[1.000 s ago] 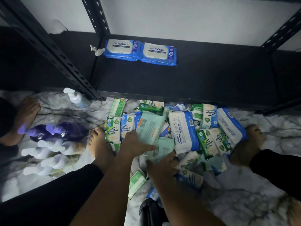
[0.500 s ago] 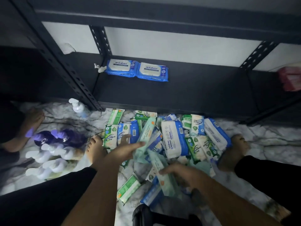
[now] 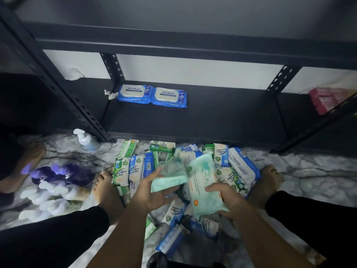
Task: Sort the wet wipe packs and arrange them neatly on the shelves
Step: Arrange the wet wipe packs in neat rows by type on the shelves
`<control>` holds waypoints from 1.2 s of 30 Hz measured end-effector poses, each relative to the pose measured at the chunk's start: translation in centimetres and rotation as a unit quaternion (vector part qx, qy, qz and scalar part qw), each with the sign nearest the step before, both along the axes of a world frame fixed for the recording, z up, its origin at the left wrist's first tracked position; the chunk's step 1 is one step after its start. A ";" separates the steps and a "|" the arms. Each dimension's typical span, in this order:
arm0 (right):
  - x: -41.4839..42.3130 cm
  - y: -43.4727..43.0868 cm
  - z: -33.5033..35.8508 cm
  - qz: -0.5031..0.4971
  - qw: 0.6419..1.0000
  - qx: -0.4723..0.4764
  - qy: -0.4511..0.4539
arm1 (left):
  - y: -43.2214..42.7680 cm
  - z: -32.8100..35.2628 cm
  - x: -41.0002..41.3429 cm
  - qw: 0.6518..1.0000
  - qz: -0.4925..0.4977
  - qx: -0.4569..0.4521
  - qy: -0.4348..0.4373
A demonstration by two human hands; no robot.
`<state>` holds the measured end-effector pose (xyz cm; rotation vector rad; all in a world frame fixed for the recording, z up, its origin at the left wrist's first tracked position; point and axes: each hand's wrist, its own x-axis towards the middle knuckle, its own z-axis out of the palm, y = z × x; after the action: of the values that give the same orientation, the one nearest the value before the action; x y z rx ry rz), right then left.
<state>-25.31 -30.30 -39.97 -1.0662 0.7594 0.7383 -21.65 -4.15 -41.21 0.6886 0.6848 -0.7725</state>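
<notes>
Picking step, lower centre: left hand [image 3: 154, 192] clasped a mint pack [image 3: 169, 177], right hand [image 3: 227, 200] a second mint pack [image 3: 203, 182]. We judged shelf [image 3: 222, 120] placement next.

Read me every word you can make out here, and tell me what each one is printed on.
"antabax": left blue pack on the shelf.
"antabax": right blue pack beside it.
"ANTIBACTERIAL": mint pack in the right hand.
"Antibacterial Wipes": green pack on the floor.
Pale pack in the left hand, and all small print: too blurred.
</notes>
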 end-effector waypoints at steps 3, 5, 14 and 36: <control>0.5 0.3 -0.5 -0.042 0.997 -0.034 -0.056 | -1.9 -1.1 0.1 0.999 0.021 0.047 0.001; 0.9 0.4 -1.0 -0.119 0.990 -0.018 -0.072 | -2.2 -1.8 -0.5 0.998 0.056 0.003 -0.017; 0.5 0.5 -5.9 0.058 0.926 -0.372 -0.004 | -2.2 -3.0 0.3 0.822 -0.330 0.435 -0.164; 7.0 -2.9 -2.3 0.602 0.487 -0.543 -0.326 | -0.9 -5.8 7.5 0.371 -0.528 0.606 -0.464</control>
<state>-18.27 -33.21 -42.23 -2.9761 -0.5628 0.8076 -14.16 -5.08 -47.05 2.8703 -0.6318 -0.6647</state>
